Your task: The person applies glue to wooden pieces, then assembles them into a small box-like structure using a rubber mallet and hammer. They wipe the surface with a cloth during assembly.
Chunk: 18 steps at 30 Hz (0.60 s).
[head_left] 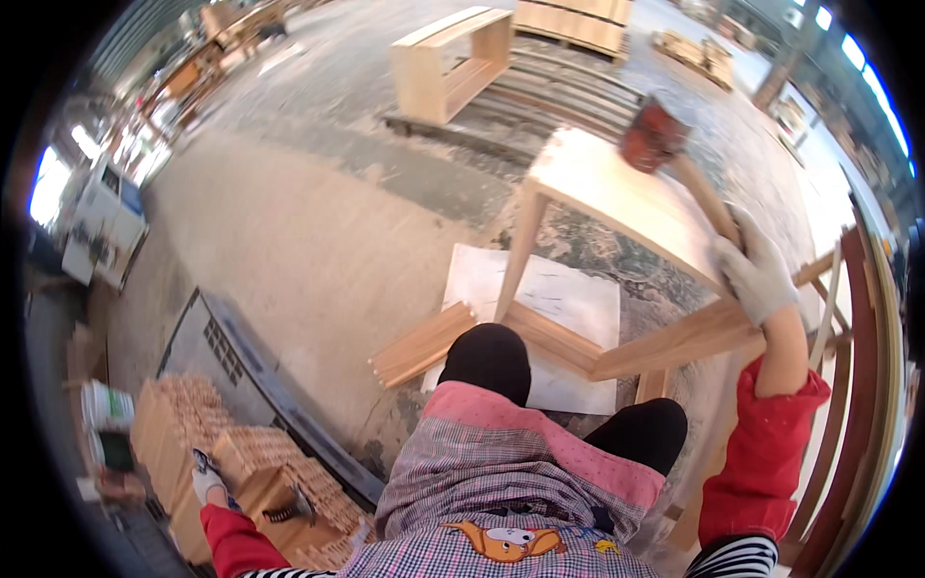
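Observation:
My gloved right hand [756, 268] is closed round the wooden handle of a mallet [655, 137]. The mallet's worn red-brown head is at the top face of a pale wooden piece [621, 188]; I cannot tell whether it touches. That piece stands before my knees, with a slanted leg [523, 250] reaching down at its left. Boards join at an angle [674, 342] below it. Far to the lower left, my gloved left hand [207, 482] is at a stack of wooden parts [255, 453], with something dark at its fingertips. Its grip is too small to make out.
White sheeting [472, 275] lies on the floor under the boards, with a loose slatted wood piece [424, 342] beside it. A box-like wooden frame [448, 67] stands on metal rails [549, 101] ahead. A white bucket [106, 409] is at left; a wooden rack [843, 385] borders my right.

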### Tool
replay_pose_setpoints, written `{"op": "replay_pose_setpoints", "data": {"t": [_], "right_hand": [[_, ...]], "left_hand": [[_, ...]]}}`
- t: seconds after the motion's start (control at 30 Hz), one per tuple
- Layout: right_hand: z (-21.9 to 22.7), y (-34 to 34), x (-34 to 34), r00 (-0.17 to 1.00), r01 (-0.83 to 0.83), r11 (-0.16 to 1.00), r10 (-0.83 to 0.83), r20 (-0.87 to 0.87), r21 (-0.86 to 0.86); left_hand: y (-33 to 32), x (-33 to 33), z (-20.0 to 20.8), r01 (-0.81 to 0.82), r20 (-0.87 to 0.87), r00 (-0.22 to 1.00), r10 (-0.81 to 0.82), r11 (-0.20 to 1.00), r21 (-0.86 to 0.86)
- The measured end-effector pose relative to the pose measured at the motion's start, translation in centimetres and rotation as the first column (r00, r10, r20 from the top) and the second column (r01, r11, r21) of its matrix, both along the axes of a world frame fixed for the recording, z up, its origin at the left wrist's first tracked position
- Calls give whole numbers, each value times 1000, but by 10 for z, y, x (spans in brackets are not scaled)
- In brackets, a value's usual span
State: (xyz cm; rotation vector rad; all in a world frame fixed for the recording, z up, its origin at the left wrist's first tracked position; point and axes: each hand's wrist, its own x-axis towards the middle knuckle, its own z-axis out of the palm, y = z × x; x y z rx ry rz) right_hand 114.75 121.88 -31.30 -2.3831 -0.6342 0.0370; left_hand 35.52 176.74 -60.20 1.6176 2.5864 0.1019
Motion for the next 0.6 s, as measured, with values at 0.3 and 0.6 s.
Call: {"op": "replay_pose_setpoints", "data": {"t": [0.3, 0.6], "right_hand": [[15, -2, -11, 991, 56, 960, -19, 134, -274], [26, -11, -22, 993, 33, 972, -6, 117, -231]], "left_hand": [[-51, 456, 223, 762, 567, 25, -823, 383, 523], [-207, 765, 262, 689, 475, -724, -501, -497, 527]]}}
